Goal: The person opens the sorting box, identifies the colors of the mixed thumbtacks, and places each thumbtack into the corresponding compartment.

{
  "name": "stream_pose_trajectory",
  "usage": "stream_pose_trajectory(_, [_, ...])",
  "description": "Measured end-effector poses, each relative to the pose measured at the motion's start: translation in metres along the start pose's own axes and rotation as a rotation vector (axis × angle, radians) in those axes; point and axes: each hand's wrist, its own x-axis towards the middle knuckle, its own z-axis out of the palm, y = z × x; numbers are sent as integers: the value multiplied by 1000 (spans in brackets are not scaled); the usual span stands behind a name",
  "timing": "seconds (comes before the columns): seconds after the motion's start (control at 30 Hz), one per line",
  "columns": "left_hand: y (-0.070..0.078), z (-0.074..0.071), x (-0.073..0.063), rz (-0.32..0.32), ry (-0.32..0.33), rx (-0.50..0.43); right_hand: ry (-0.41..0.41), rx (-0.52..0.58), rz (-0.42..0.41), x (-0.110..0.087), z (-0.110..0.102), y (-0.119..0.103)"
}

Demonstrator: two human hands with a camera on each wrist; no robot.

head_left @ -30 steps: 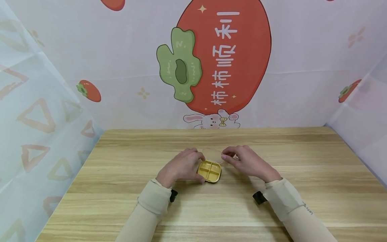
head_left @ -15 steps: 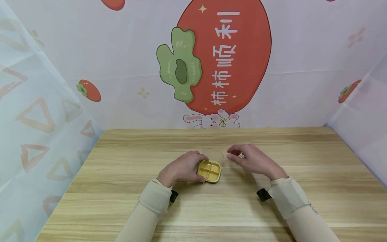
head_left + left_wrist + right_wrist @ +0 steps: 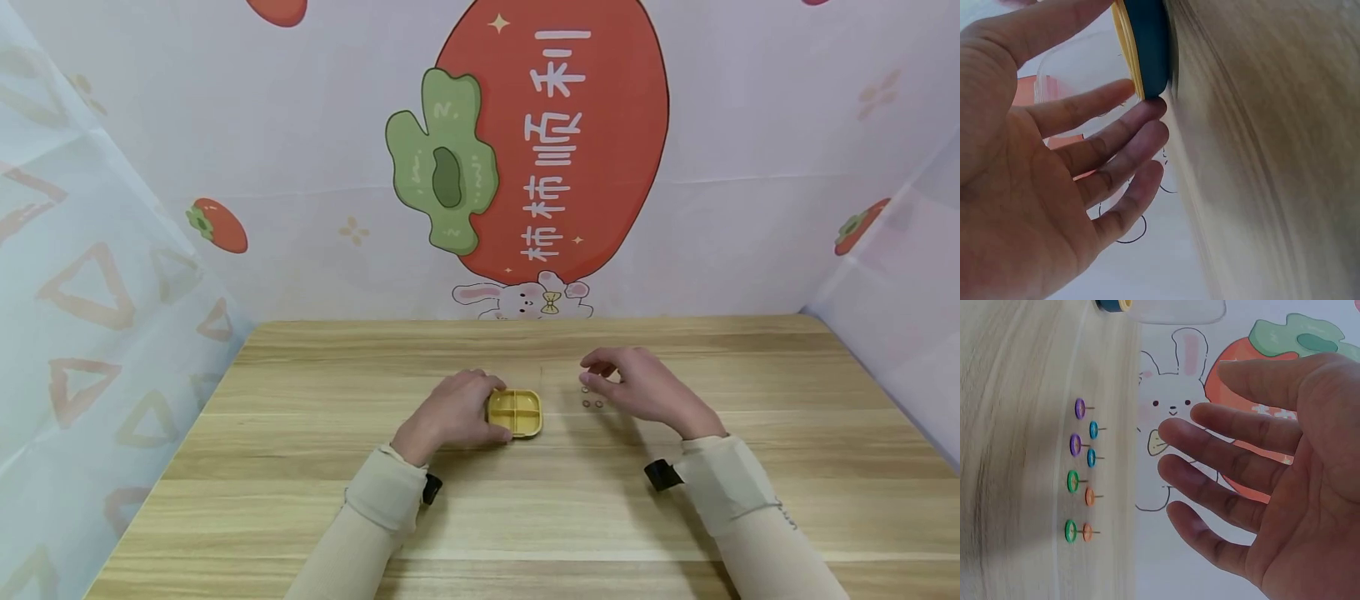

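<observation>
My left hand (image 3: 450, 412) grips a small four-compartment box (image 3: 515, 412) by its left side, thumb at the near edge and index finger at the far edge. The box is yellow inside with a dark blue outer shell (image 3: 1150, 50), and its compartments hold nothing. Its clear lid (image 3: 1079, 69) stands raised at the back, hardly visible from the head view. To the right, my right hand (image 3: 641, 392) hovers with relaxed, spread fingers, holding nothing. Below it, several thumbtacks (image 3: 1075, 445) with purple, blue, green and orange rims lie points up; the hand partly hides them in the head view.
The wooden table (image 3: 480, 517) reaches back to a white wall sheet (image 3: 315, 125) printed with persimmons and a rabbit. More printed sheeting (image 3: 97, 333) closes off the left side.
My right hand has left the clear lid and moved right and away, over the thumbtacks, uncovering some of them. My left hand has turned the box slightly and shifted it a little left and back.
</observation>
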Motion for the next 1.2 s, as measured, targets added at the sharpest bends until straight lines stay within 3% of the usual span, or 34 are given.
stream_pose_trajectory(0.3, [2,1,0,-50,24,-3,12,-31,13,-1,-5,3])
stream_pose_trajectory(0.9, [-3,-2,-1,-26,12,-18,-17,-133,18,-6,-15,23])
stream_pose_trajectory(1.2, [-2,-3,0,-30,5,-16,-70,-180,53,-8,-17,29])
